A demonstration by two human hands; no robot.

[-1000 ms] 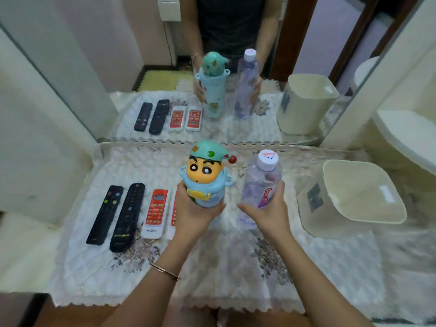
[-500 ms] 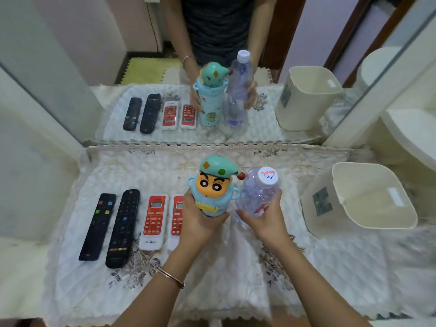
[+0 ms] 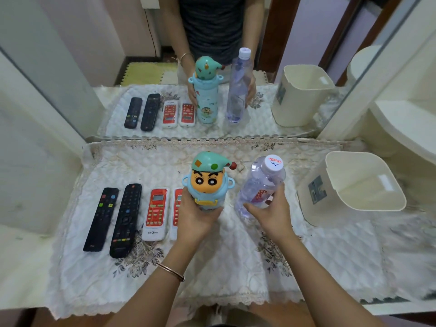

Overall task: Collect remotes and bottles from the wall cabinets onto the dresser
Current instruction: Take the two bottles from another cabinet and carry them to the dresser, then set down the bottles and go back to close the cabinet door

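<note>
My left hand [image 3: 195,218] grips a blue cartoon-character bottle [image 3: 207,180] with a green hat lid, upright over the middle of the dresser [image 3: 236,267]. My right hand [image 3: 271,214] holds a clear plastic water bottle [image 3: 259,187] with a white cap, tilted slightly right. To the left, lying flat side by side, are two black remotes [image 3: 101,219] [image 3: 126,219] and two red-and-white remotes [image 3: 155,213] [image 3: 177,208]; the second red one is partly hidden by my left hand. Whether the bottles' bases touch the cloth is hidden.
A cream plastic bin [image 3: 354,185] stands at the right on the dresser's white quilted cloth [image 3: 99,279]. A mirror [image 3: 212,67] behind reflects the scene. A white cabinet side [image 3: 35,161] stands at the left and a white curved shelf [image 3: 405,128] at the right.
Both bottles have come lower and closer to the dresser, and the two hands have spread slightly apart. The remotes and bin have not moved.
</note>
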